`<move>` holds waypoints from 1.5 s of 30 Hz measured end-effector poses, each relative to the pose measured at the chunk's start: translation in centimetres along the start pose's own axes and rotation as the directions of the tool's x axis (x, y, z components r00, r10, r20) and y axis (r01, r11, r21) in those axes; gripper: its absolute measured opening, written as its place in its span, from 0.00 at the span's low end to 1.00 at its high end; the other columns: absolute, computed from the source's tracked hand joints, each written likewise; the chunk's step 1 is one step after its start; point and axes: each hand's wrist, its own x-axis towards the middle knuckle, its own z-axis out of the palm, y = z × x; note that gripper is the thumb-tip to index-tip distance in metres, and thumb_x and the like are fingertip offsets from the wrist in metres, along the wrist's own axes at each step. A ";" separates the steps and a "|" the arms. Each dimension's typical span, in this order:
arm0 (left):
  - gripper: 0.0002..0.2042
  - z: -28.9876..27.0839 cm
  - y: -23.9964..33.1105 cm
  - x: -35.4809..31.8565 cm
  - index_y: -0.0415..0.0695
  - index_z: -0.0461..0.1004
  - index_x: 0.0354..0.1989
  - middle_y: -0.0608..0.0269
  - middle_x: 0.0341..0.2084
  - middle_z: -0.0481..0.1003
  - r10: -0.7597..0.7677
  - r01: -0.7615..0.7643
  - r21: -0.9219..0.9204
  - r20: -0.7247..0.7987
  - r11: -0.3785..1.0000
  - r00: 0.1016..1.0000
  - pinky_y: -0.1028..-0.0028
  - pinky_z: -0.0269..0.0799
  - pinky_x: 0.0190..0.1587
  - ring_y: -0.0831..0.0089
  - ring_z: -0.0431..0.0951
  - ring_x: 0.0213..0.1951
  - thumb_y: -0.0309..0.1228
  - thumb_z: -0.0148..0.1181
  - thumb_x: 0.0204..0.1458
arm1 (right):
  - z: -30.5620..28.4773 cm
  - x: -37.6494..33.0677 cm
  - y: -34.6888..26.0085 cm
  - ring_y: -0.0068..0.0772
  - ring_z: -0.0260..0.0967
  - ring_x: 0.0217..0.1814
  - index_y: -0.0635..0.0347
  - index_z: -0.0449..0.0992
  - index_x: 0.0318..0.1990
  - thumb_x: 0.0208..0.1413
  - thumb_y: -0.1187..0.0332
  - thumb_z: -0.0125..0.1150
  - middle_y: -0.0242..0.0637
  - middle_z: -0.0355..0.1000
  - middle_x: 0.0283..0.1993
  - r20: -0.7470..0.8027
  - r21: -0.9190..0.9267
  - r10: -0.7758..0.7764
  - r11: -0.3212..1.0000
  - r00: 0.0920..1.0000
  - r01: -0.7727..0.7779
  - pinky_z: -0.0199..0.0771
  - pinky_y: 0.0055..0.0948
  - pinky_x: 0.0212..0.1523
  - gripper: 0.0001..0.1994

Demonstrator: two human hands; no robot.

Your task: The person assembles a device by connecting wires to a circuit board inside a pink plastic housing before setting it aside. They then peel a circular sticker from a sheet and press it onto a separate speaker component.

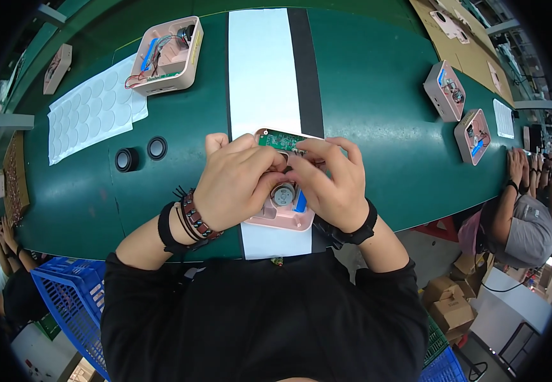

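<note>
A pink plastic housing [264,221] lies in front of me on a white strip, with a green circuit board [280,139] at its far end. Inside it sit a round silver speaker [283,195] and a blue part [300,202]. My left hand [237,181] reaches over the housing from the left, its thumb and index finger closed in a pinch. From the right, my right hand [334,181] bends over the housing, thumb and index finger pinched close to the left fingertips. Whatever small piece lies between the fingertips is hidden by the fingers.
Another pink housing [187,77] with wires stands at the back left beside sheets of round stickers [91,108]. Two black speakers [126,159] lie left of my hands. More housings [446,95] stand at the right. A blue crate [75,286] is beside me; co-workers sit at both sides.
</note>
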 end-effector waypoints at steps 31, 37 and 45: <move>0.03 -0.2 -0.2 -0.5 0.51 0.74 0.33 0.80 0.21 0.74 -0.010 0.014 0.044 -0.075 0.999 0.997 0.67 0.49 0.38 0.77 0.68 0.28 0.28 0.60 0.50 | 0.4 -1.2 -1.1 0.27 0.68 0.35 0.53 0.74 0.36 0.42 0.75 0.68 0.26 0.72 0.34 -0.023 0.068 0.119 0.991 0.993 -0.117 0.55 0.34 0.48 0.12; 0.02 0.0 0.1 -0.5 0.51 0.73 0.31 0.78 0.21 0.74 0.025 -0.018 0.092 -0.075 0.996 0.997 0.66 0.49 0.37 0.77 0.68 0.28 0.29 0.60 0.50 | 0.9 -1.3 -1.0 0.28 0.66 0.30 0.55 0.75 0.38 0.39 0.76 0.70 0.27 0.74 0.33 -0.120 0.074 0.133 0.989 0.984 -0.124 0.59 0.28 0.39 0.16; 0.04 0.0 0.4 -0.4 0.51 0.72 0.29 0.77 0.21 0.74 0.042 -0.040 0.072 -0.033 0.997 0.999 0.66 0.49 0.38 0.76 0.68 0.29 0.31 0.62 0.49 | 0.7 -1.2 -0.7 0.25 0.66 0.27 0.55 0.76 0.36 0.36 0.75 0.71 0.26 0.75 0.32 -0.094 -0.026 0.059 0.998 0.994 -0.062 0.55 0.27 0.34 0.16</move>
